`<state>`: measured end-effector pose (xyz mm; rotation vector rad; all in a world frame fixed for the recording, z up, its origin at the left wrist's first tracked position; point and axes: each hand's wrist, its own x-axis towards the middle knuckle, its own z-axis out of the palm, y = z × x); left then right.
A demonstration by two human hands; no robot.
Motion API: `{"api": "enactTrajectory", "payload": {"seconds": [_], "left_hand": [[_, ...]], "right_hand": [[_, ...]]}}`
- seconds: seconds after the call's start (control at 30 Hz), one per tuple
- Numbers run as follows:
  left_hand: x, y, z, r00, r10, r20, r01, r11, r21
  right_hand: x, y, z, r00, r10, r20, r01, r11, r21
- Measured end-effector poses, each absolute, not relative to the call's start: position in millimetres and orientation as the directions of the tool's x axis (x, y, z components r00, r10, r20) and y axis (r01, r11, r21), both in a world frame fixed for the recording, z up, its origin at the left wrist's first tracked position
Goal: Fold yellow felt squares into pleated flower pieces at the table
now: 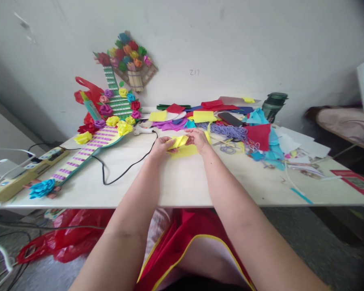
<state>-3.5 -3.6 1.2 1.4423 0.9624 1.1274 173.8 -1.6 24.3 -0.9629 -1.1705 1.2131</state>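
Observation:
Both hands meet over the middle of the table, closed on one piece of folded yellow paper. My left hand pinches its left side, thumb on top. My right hand grips the right side with its fingertips. Under the hands lies a flat yellow sheet, partly covered by them. Just beyond are stacks of coloured paper, with a yellow piece on top. A white glue gun with a black cord rests to the left of my left hand.
On the left lies a striped guitar-shaped craft with paper flowers. A power strip sits at the left edge. Purple yarn, a phone, blue crepe paper and a dark bottle stand or lie right. A flower-basket craft leans on the wall.

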Motion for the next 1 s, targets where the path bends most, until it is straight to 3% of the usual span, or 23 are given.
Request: {"api": "enactTrajectory", "payload": {"seconds": [0.33,0.53,0.7,1.0], "left_hand": [[-5.1,-2.5,0.3,0.251,0.954,0.163,0.0,-0.168,0.986],[-3.3,-4.5,2.0,0.242,0.96,0.141,-0.006,-0.144,0.99],[-2.1,-7.1,4.7,0.245,0.959,0.144,0.015,-0.152,0.988],[-1.2,-6.4,3.1,0.282,0.955,0.094,-0.009,-0.095,0.995]], "right_hand": [[167.2,-3.5,20.0,-0.04,0.995,0.095,0.037,0.096,-0.995],[165.6,-2.8,20.1,-0.011,0.994,0.109,0.014,0.109,-0.994],[167.7,-5.5,20.7,-0.087,0.996,0.028,-0.078,0.021,-0.997],[166.0,-6.9,20.1,-0.097,0.995,0.034,-0.026,0.032,-0.999]]}}
